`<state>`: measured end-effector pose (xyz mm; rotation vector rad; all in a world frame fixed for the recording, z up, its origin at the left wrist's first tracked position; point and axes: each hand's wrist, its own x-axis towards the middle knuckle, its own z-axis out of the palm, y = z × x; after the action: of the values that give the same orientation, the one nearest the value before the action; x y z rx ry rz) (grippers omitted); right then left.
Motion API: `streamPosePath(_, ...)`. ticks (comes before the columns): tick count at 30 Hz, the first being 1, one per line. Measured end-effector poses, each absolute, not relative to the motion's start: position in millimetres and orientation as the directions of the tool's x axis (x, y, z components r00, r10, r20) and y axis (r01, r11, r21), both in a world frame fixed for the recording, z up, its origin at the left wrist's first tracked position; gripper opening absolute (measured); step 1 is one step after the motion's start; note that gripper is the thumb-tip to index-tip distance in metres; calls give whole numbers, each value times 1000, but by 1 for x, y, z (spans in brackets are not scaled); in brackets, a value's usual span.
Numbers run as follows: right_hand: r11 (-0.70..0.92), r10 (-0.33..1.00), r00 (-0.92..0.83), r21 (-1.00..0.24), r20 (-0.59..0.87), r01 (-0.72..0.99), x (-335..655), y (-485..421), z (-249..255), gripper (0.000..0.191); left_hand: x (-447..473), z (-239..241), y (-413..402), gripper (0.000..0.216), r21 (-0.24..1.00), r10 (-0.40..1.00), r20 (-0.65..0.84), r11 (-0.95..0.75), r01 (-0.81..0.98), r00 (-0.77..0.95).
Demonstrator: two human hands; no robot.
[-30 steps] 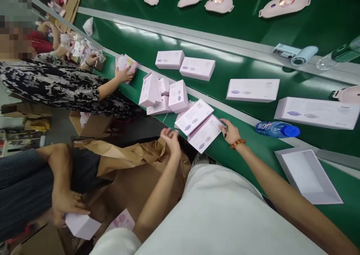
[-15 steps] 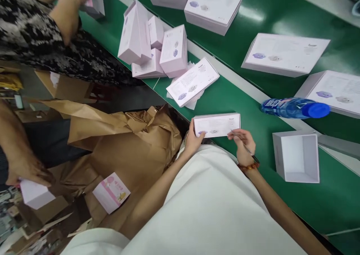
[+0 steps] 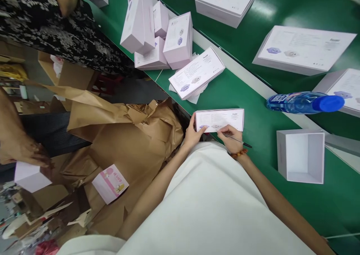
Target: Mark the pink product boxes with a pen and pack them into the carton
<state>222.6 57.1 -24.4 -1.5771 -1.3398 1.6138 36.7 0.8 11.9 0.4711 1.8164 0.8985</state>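
Observation:
A white printed box (image 3: 225,117) lies at the near edge of the green table, its face with text and two small device pictures turned up. My left hand (image 3: 194,133) grips the box's left end, thumb on the printed face. In my right hand (image 3: 231,138) is a slim dark pen (image 3: 245,144), its back end pointing to the right. That hand rests against the lower edge of the box, right of its middle; the pen's tip is too small to make out. An amber bead bracelet circles my right wrist.
Several similar boxes (image 3: 177,41) are heaped at the table's left edge. A blue bottle (image 3: 302,102) lies at the right, above an open box (image 3: 300,155). Brown wrapping paper (image 3: 129,146) fills the left, holding a pink-and-white box (image 3: 110,183). A co-worker's hand (image 3: 24,150) holds a white box.
My right hand has moved left along the box's lower edge, and the pen now lies flatter. The view has shifted a little. The co-worker's arm at the top left has moved up.

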Motion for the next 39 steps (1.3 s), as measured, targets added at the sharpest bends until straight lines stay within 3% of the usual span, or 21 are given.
streamPosePath(26, -378, 877, -181, -871, -446, 313, 220, 54, -28, 32, 35, 11, -1, 93, 774, 676, -606, 622, -116, -420)
streamPosePath(29, -382, 902, -90, -876, -423, 295, 224, 57, -27, 34, 34, 6, 2, 83, 728, 620, -663, 664, -172, -419)
streamPosePath(33, -400, 914, 186, -874, -359, 276, 234, 74, -26, 32, 30, 0, 9, 66, 624, 510, -748, 758, -189, -425)
streamPosePath(39, -449, 853, 342, -888, -394, 97, 240, 107, 19, 38, 25, 41, -9, 82, 607, 546, -779, 780, -152, -309)
